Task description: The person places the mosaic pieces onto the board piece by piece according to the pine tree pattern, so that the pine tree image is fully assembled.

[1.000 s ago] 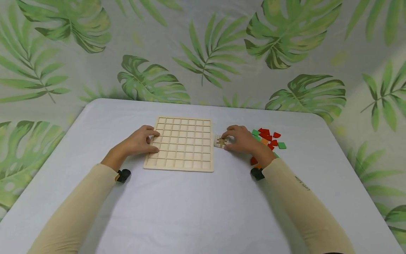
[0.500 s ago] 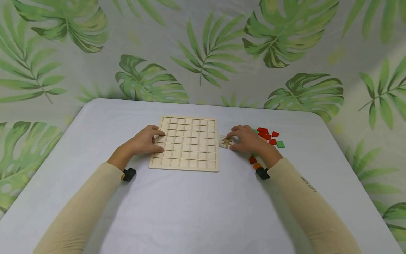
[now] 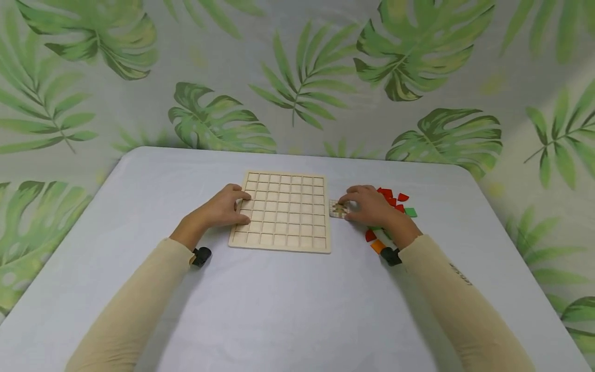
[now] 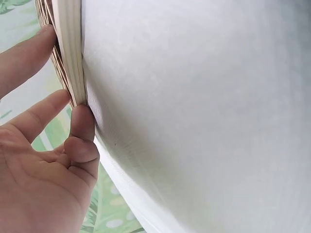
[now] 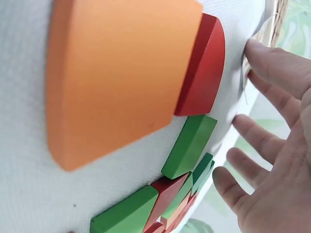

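A square wooden grid board (image 3: 285, 212) lies on the table between the two hands. My left hand (image 3: 222, 207) is at its left edge. In the left wrist view, fingertips (image 4: 47, 36) rest on the board's top face while curled fingers of the left hand (image 4: 41, 165) meet its side wall (image 4: 71, 58). Just right of the board lies a small card (image 3: 338, 209) with a brown pattern on a grid. My right hand (image 3: 372, 207) reaches over that card, its fingertips on it. Spread fingers of the right hand (image 5: 277, 116) show in the right wrist view.
Red, green and orange flat pieces lie in a loose pile behind and under the right hand, among them an orange piece (image 5: 121, 73), a red piece (image 5: 201, 73) and a green piece (image 5: 189, 145). A leaf-patterned cloth (image 3: 297, 77) hangs behind the white table (image 3: 279, 305).
The grid board has slid to the right along with my left hand. The patterned card and my right hand have also shifted right, nearer the coloured pieces.
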